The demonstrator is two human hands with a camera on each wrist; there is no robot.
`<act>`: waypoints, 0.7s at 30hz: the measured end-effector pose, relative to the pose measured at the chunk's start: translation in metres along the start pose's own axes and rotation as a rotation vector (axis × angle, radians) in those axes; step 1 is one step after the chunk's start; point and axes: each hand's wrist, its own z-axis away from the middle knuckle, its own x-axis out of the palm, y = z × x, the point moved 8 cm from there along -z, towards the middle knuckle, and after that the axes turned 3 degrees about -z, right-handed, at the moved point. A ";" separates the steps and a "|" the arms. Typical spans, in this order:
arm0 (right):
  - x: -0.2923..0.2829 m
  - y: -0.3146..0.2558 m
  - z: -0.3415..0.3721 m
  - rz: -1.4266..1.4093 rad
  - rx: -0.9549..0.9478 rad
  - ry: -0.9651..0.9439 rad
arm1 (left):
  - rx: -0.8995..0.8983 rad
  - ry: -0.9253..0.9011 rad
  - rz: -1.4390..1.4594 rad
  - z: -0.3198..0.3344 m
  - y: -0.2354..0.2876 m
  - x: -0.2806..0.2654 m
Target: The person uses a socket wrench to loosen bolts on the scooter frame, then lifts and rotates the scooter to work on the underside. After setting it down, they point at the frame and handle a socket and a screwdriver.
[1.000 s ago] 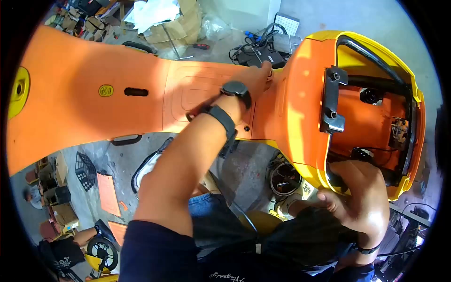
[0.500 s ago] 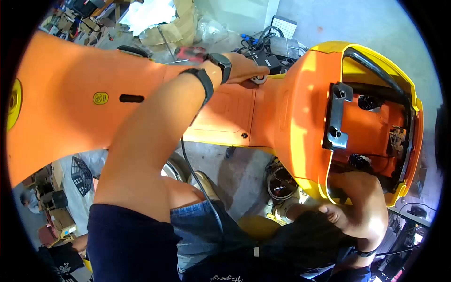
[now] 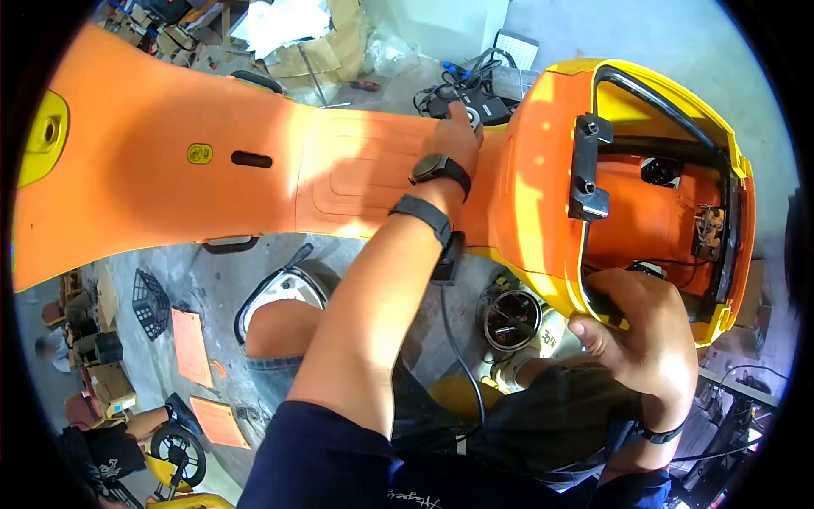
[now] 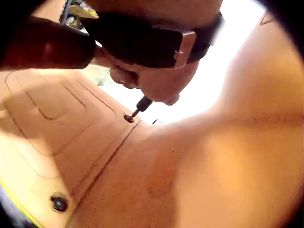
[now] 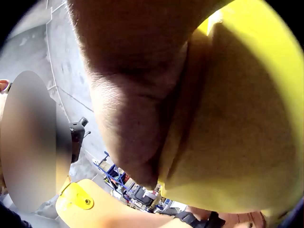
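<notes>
An orange-and-yellow vehicle body shell (image 3: 246, 127) stretches across the head view. My left hand (image 3: 456, 140) grips a power screwdriver at the far corner of its flat panel (image 3: 356, 161); hand and wrist hide most of the tool. Its black bit (image 4: 143, 103) stands tilted in the far corner hole (image 4: 128, 118), in the left wrist view. A black bolt (image 4: 59, 204) sits at the near corner. At the right end, my right hand (image 3: 649, 339) grips the yellow rim (image 3: 555, 297) of the shell's opening, fingers inside and thumb outside.
A black bracket (image 3: 587, 165) crosses the opening's left edge. The tool's cord (image 3: 454, 331) hangs down over my legs. A round metal container (image 3: 513, 321) stands on the floor below. Orange panels (image 3: 192, 348) lie at lower left, near another person (image 3: 102, 450). Cables (image 3: 475, 81) lie beyond.
My left hand swung the tool leftward with its red part showing, then came back to the far corner, forearm now farther right. The right hand has kept its hold on the rim.
</notes>
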 end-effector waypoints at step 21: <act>0.000 -0.001 -0.007 -0.005 -0.042 -0.013 | 0.846 -0.515 -0.598 -0.026 0.030 -0.010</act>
